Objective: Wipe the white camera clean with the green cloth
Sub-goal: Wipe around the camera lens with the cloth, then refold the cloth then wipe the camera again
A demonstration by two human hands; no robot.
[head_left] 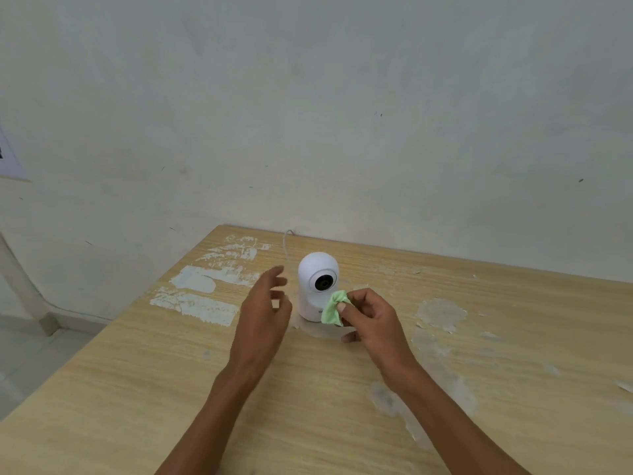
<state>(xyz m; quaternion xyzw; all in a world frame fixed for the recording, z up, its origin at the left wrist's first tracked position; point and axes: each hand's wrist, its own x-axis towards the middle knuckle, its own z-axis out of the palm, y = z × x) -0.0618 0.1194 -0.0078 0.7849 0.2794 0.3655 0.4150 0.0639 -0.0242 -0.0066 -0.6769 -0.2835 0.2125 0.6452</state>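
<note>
A white dome-topped camera with a round black lens stands upright on the wooden table, near its far edge. Pinched in my right hand is a small bunched green cloth, held just right of the camera's lower body and close to touching it. My left hand hovers to the camera's left with fingers spread, a short gap away, holding nothing.
A thin white cable runs from behind the camera over the table's far edge. The tabletop has patches of peeled white residue at left and right. A plain wall rises directly behind the table.
</note>
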